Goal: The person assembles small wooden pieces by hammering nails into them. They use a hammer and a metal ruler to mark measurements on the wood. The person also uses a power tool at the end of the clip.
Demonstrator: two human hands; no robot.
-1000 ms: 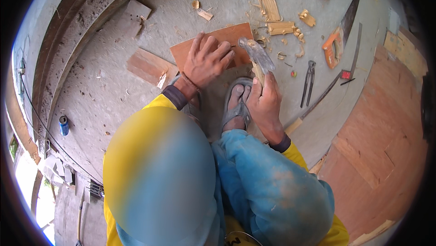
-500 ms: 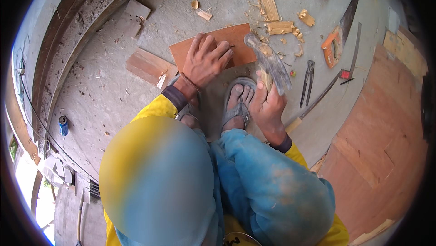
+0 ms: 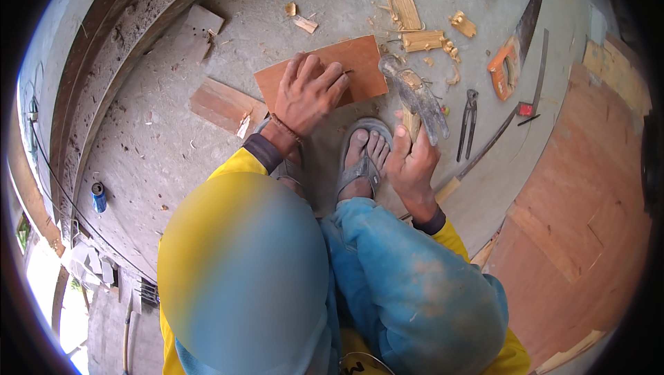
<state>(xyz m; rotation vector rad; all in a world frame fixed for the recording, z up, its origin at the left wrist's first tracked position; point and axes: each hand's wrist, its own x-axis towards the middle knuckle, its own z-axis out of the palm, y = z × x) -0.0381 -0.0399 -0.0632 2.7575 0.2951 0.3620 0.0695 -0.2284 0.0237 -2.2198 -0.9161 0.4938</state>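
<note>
My left hand (image 3: 309, 89) rests on a reddish-brown plywood piece (image 3: 366, 70) on the floor, its fingers bent and closed. A short dark nail (image 3: 349, 71) shows at the edge of these fingers; their tips are mostly hidden. My right hand (image 3: 413, 162) is wrapped round the wooden handle of a claw hammer (image 3: 420, 102). The worn grey hammer head is raised just right of the plywood piece, apart from it. My sandalled feet stand just this side of the board.
Another plywood offcut (image 3: 225, 106) lies left of my feet. Split wood pieces (image 3: 402, 3) and shavings lie ahead. To the right are pincers (image 3: 469, 126), an orange-handled handsaw (image 3: 508, 67), a long thin metal bar (image 3: 487, 148) and a large plywood sheet (image 3: 588, 174). A blue can (image 3: 99, 198) stands left.
My right hand and the hammer have shifted slightly to the right, the head tilting a little. My left hand stays on the plywood piece; the whole view has moved slightly.
</note>
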